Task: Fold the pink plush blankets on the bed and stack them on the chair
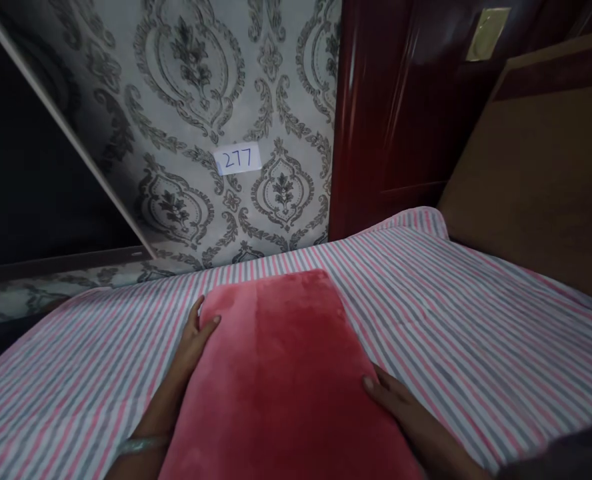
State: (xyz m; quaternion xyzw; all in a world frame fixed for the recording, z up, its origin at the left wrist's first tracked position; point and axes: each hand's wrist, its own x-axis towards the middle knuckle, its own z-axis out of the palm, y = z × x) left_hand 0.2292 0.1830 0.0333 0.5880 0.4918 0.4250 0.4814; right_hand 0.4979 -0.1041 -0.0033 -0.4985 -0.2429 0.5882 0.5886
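Note:
A thick rectangular cushion [296, 360] in red plush, paler pink along its left side, lies lengthwise in front of me, its near end cut off by the bottom of the view. My left hand [199, 337] holds its left edge near the far corner, thumb on top. Lower down on the opposite edge, my right hand [391, 393] grips with the thumb on top and the other fingers mostly hidden. A bangle [143, 445] circles my left wrist. Under the cushion is a striped cloth [456, 333] in pink, grey and white.
Patterned wallpaper [191, 133] with a paper label [237, 158] reading 277 rises behind the cloth. A dark red wooden panel [401, 100] stands beside it. To the right leans a brown cardboard-like board [541, 180]; a dark screen-like panel [41, 160] is at left.

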